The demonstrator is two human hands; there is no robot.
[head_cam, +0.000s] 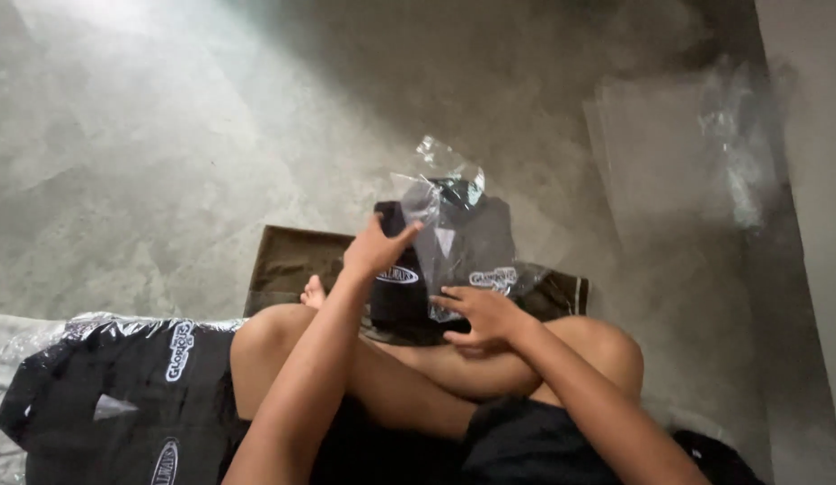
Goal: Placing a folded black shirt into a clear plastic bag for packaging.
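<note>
Fingers of the left hand (375,250) pinch the upper left corner of a folded black shirt (409,287), close to where a clear plastic bag (454,235) opens over it. The right hand (484,316) lies flat on the lower edge of the same shirt, fingers spread and pressing down, closed on nothing. The shirt stands tilted up from the person's crossed legs (418,368), its right half already inside the bag, whose crumpled open top sticks up above the collar. White oval prints show on the fabric near both hands. Beneath the shirt and the legs lies a dark brown mat (288,260) on the grey concrete floor (167,135). At the lower left, beside the left knee, a pile of bagged black shirts (122,395) rests on the floor. At the upper right, well apart from the hands, a stack of empty clear bags (678,144) lies flat near a wall.
</note>
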